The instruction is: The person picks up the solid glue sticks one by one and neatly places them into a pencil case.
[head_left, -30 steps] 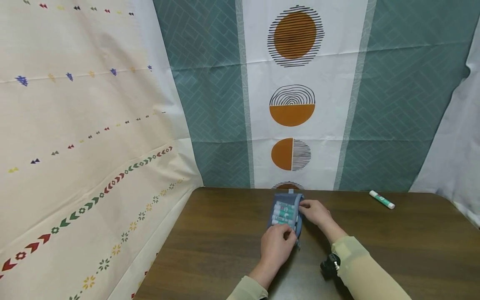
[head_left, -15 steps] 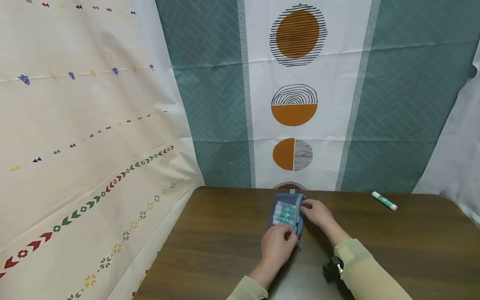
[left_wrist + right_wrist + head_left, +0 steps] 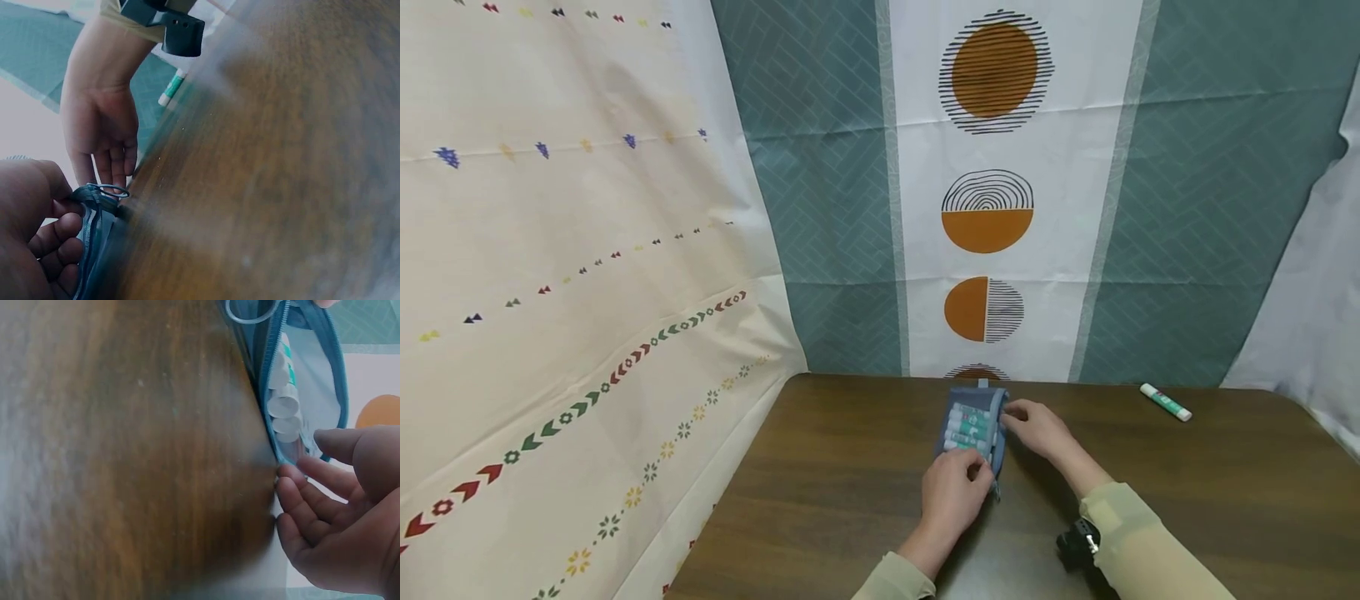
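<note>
A blue zip pouch [image 3: 956, 397] with a clear window lies at the back middle of the table; several white-and-green glue sticks [image 3: 967, 428] show through it. The left hand [image 3: 953, 492] pinches the pouch's near end, beside the metal zipper ring [image 3: 107, 189]. At the pouch's right edge is the right hand [image 3: 1032, 425], its fingers bent loosely and its thumb apart from the index finger at the corner. The right wrist view shows the unzipped mouth, with the round ends of glue sticks [image 3: 286, 427] inside. Another glue stick [image 3: 1166, 402] lies loose at the back right.
The brown wooden table [image 3: 820, 500] ends at the back against a green and white patterned curtain [image 3: 827, 208]. A cream patterned cloth [image 3: 587, 333] hangs along the left side. A black wrist camera [image 3: 1077, 544] sits below the right sleeve.
The right forearm has shifted slightly to the right, with the fingers still beside the pouch's edge. The left hand, the pouch and the loose glue stick stay in place.
</note>
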Motion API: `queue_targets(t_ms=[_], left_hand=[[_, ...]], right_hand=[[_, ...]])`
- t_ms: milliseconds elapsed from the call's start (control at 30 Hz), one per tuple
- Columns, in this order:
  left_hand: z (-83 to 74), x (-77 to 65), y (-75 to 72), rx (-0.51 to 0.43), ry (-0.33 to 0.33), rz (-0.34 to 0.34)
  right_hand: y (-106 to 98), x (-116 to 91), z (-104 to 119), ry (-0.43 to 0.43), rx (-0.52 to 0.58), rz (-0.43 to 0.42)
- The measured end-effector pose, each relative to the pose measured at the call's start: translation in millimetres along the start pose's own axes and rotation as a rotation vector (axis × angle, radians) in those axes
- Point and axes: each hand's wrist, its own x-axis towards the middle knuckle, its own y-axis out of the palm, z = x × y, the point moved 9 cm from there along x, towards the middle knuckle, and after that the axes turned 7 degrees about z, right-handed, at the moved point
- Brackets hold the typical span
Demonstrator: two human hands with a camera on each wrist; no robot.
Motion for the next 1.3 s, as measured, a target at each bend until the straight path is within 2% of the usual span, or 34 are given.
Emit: queue_targets(t_ms=[267,567,733,867,967,1300], left_hand=[[-0.5,-0.1,-1.4,0.007,0.0,-0.003],[-2.6,2.2,-2.4,0.013,0.004,-0.004],[-4.7,2.9,-5.6,0.016,0.016,-0.025],[-7.2,3.2,-8.1,0.026,0.029,-0.04],[-8.2,3.1,-9.3,0.028,0.035,-0.05],[-4.3,0.4,-5.8,0.029,0.026,-0.043]], right_hand=[[-2.5,-6.3,5.0,-0.036,-0.013,0.024],[-17.4,-15.7,3.4,-0.062,-0.081,-0.02],[-26.7,-12.4,-7.8,-0.105,-0.091,-0.058],[-35.3,-20.8,-6.4,-0.123,-0.105,-0.091],[-41.4,-33.3,-0.2,-0.102,-0.129,-0.105],[-58.2,-52.5,-15.3,-0.104,-0.209,-0.138]])
